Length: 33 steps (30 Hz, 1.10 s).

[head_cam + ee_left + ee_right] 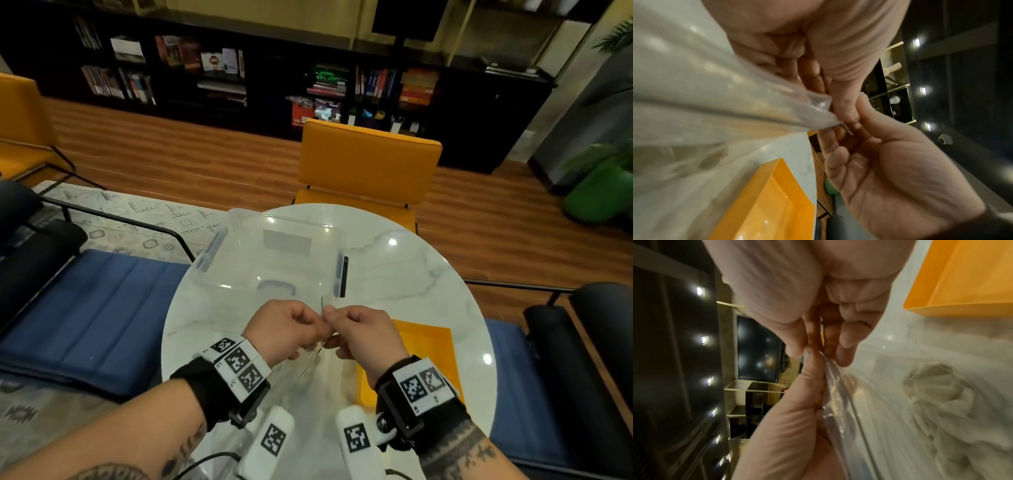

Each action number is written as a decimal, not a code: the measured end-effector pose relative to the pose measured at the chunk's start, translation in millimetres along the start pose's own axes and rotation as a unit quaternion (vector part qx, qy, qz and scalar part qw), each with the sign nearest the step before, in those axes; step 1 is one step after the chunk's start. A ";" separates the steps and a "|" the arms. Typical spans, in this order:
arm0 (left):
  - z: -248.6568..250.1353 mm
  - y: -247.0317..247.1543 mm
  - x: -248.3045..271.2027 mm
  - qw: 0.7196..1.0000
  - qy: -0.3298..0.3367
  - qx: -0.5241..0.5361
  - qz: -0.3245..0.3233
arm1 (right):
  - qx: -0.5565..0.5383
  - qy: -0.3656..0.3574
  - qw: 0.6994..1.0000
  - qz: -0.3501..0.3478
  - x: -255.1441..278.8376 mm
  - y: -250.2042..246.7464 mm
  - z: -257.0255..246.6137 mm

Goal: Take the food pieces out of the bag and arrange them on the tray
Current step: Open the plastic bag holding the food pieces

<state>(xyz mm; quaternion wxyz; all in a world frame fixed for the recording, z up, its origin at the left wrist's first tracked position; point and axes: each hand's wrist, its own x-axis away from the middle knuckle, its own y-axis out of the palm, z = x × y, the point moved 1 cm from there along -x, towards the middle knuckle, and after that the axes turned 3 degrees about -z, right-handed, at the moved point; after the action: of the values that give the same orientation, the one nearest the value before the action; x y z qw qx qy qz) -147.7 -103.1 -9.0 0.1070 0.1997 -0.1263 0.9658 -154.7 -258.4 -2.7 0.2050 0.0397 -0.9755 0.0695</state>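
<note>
A clear plastic bag (308, 371) hangs over the white marble table (411, 267), its top edge pinched between both hands. My left hand (308, 325) grips that edge from the left and my right hand (337, 322) from the right, fingertips almost touching. In the left wrist view the bag (715, 97) stretches away from the pinching fingers (844, 110). In the right wrist view pale food pieces (937, 382) show dimly through the bag (879, 410). An orange tray (428, 346) lies on the table just right of my hands, with nothing visible on it.
A clear plastic storage bin (209, 253) stands on the table beyond my hands. An orange chair (370, 161) faces the far edge. Blue and black seats (102, 308) flank the table, and bookshelves line the far wall.
</note>
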 end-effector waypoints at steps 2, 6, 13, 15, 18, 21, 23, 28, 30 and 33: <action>-2.5 1.7 -0.7 1.000 0.006 -0.010 -0.007 | 0.005 0.010 1.000 -0.012 -3.3 -2.1 2.0; -4.2 8.3 -2.6 0.998 0.004 0.053 0.023 | 0.074 -0.016 0.997 0.011 -9.9 -2.2 1.9; -3.7 19.1 -6.5 0.995 0.036 0.053 0.083 | 0.313 -0.111 0.943 0.034 -14.2 0.2 -8.6; -1.8 21.7 -5.6 0.993 0.044 0.037 0.105 | 0.321 -0.116 0.939 0.039 -14.8 -1.3 -11.2; -1.1 19.2 -6.5 0.988 0.064 -0.012 0.143 | 0.282 -0.094 0.954 0.030 -15.0 -3.5 -6.7; 1.4 18.2 -4.8 0.988 0.071 -0.053 0.128 | 0.274 -0.095 0.957 0.021 -15.9 -6.2 -4.8; 2.2 18.4 -7.3 0.990 0.072 -0.036 0.118 | 0.274 -0.099 0.956 0.019 -14.7 -10.0 -9.1; 6.1 19.1 -9.7 0.993 0.028 0.083 0.078 | 0.245 -0.045 0.968 -0.020 -0.3 -8.2 -10.0; 5.4 18.2 -7.4 0.990 0.005 0.135 0.049 | 0.210 -0.040 0.977 -0.024 0.8 -6.7 -4.6; 1.9 13.6 -4.6 0.990 -0.006 0.135 0.038 | 0.154 -0.013 0.988 -0.027 -3.3 -7.4 1.8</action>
<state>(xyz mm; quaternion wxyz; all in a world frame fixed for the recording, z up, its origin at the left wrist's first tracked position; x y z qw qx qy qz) -146.4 -117.3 -11.9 0.0412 0.2133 -0.0027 0.9761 -151.6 -265.8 -4.8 0.1857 0.0975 -0.9543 0.2127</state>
